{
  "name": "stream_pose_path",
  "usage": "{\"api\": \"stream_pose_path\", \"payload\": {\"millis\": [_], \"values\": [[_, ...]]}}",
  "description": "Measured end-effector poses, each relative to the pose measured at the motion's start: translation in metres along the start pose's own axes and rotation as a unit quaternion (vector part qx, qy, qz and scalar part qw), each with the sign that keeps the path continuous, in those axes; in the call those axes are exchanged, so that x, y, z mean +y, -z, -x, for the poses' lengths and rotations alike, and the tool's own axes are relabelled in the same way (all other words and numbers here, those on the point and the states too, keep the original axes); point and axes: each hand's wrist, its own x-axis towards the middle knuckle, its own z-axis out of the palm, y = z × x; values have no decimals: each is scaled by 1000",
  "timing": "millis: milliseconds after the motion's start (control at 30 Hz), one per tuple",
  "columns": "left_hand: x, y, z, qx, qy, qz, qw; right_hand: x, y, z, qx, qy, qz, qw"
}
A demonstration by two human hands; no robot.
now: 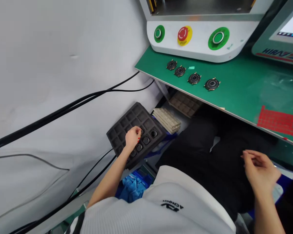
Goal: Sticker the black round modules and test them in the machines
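Note:
My left hand (133, 137) rests on a dark foam tray (123, 125) with square pockets, its fingertips gathered down at one pocket. Whatever lies under those fingers is hidden. Beside them, several round black parts (146, 140) sit in the pockets of the tray, which is tilted on my lap. My right hand (258, 170) hangs in the air above my black trousers (210, 162), fingers loosely apart and holding nothing. Several similar round parts with small metal tabs (194, 78) lie in a row on a green bench mat (246, 87), out of reach of neither hand's touch.
Above the mat stands a white machine panel with a red stop button (183, 35) and green buttons. Stacked beige trays (166, 120) and a brown tray (185, 104) lie under the bench edge. Black cables (63, 104) run along a grey sheet wall (51, 48).

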Motion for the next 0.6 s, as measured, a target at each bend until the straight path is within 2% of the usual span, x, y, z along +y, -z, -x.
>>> {"api": "stream_pose_path", "payload": {"millis": [100,200,400,600], "values": [[-30,-11,-2,-35,14,-24,999,-5,-5,-7,-6,-65,-59,996],[-39,-22,-6,-67,5,-38,997,-15,-4,-7,-4,-102,-85,991],[-39,-29,-19,-89,16,-56,994,-14,-7,-2,21,-105,-78,991],[-29,-23,-26,-77,50,-44,995,-10,-14,-2,48,-89,-65,993]]}}
